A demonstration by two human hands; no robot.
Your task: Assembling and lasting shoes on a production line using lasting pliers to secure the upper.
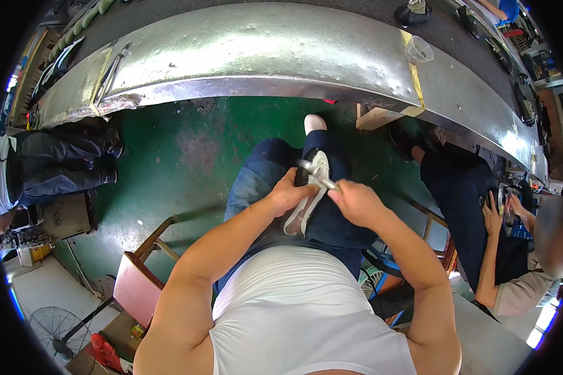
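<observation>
A shoe [319,167] lies across my lap, its pale, rough-edged underside facing up and its dark side showing on the left. My left hand [288,192] is wrapped round its left side and holds it against my thigh. In my right hand [359,204] is a hammer [322,178], gripped by its handle. The hammer's metal head hangs over the shoe's underside and is slightly blurred; I cannot tell whether it touches. Part of the shoe is hidden behind my left fingers and the hammer.
Ahead runs a metal-covered bench [244,56] bearing a clear plastic cup [418,50] and a metal tool [111,74]. Beyond it are several shoes. A co-worker [481,206] sits at my right, handling something; another person [56,162] is at the left. A pink chair [137,286] stands behind left.
</observation>
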